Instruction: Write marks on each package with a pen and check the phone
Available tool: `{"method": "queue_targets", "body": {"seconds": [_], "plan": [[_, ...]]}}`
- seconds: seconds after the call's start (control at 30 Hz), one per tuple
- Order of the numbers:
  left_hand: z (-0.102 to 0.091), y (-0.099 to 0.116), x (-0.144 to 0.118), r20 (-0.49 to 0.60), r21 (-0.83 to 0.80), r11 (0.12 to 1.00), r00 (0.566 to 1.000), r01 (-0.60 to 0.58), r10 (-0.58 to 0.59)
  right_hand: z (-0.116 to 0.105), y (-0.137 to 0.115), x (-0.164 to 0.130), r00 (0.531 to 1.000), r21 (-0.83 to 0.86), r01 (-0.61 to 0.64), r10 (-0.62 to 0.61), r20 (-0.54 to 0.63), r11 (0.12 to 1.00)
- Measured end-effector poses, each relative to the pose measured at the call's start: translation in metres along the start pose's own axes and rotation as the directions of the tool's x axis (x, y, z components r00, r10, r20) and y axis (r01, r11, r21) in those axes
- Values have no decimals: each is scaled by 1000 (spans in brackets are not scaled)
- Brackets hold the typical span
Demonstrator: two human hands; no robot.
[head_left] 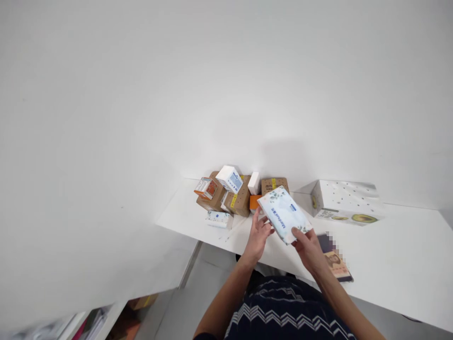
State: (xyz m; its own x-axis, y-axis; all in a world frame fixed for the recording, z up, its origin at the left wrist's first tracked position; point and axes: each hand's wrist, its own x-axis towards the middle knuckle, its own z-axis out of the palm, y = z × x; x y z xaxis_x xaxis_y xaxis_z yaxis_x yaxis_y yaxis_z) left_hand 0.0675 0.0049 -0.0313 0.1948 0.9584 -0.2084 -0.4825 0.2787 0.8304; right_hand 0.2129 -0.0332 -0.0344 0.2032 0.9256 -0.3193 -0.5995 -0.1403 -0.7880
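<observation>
Above the desk (pixel 406 257), inside its front edge, the tissue pack (pixel 285 215) was gripped by the right hand (pixel 307 244) at its near-right end, its long axis slanting far-left, where the left hand (pixel 258 237) curled loosely alongside, contact unclear.

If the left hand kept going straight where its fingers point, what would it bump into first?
Probably the orange box, just past the fingers of the left hand in the picture. The white packet sits close beside those fingers, and the hand's height is unclear, so it might pass over the box.
</observation>
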Motion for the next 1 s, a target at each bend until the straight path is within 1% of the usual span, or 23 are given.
{"method": "queue_targets", "body": {"seconds": [0.07,0.13,0.2,0.27,0.33,0.43,0.47,0.53,0.63,0.7,0.83,0.9,0.93,1.0], "plan": [[3,10,-5,-42,-42,999,999,-24,22,7,8,-7,998,-35,-18,20,56,999],[3,17,-9,-99,-63,997,995,-35,29,10,13,-11,995,-102,-7,17,97,995],[1,22,-11,-157,-82,996,987,-44,31,10,16,-13,991,-188,39,-14,135,981],[-2,24,-12,-207,-114,992,978,-55,30,8,16,-15,982,-304,117,-64,178,945],[-6,26,-12,-217,-164,985,976,-55,18,5,15,-17,959,-442,250,-156,238,861],[-9,29,-14,-160,-240,970,987,-43,4,1,12,-19,891,-601,453,-315,326,658],[-9,31,-14,-144,-265,963,990,-41,2,-1,11,-20,872,-636,489,-352,340,597],[-8,35,-16,-134,-316,948,991,-29,-14,-3,8,-21,847,-691,521,-403,347,501],[-5,42,-19,-150,-374,927,985,28,-90,-5,5,-23,827,-733,536,-437,355,419],[-5,45,-21,-166,-391,918,976,66,-141,-5,3,-24,821,-726,547,-437,368,416],[-8,46,-20,-213,-390,917,960,88,-182,-5,1,-23,827,-659,559,-395,399,503],[-8,45,-20,-243,-377,924,956,62,-163,-4,2,-20,838,-647,544,-377,394,534],[-8,44,-20,-260,-366,930,956,33,-137,-3,2,-19,852,-652,523,-364,377,549],[-6,43,-21,-281,-330,943,958,-47,-51,-4,3,-16,902,-665,431,-279,329,610]]}}
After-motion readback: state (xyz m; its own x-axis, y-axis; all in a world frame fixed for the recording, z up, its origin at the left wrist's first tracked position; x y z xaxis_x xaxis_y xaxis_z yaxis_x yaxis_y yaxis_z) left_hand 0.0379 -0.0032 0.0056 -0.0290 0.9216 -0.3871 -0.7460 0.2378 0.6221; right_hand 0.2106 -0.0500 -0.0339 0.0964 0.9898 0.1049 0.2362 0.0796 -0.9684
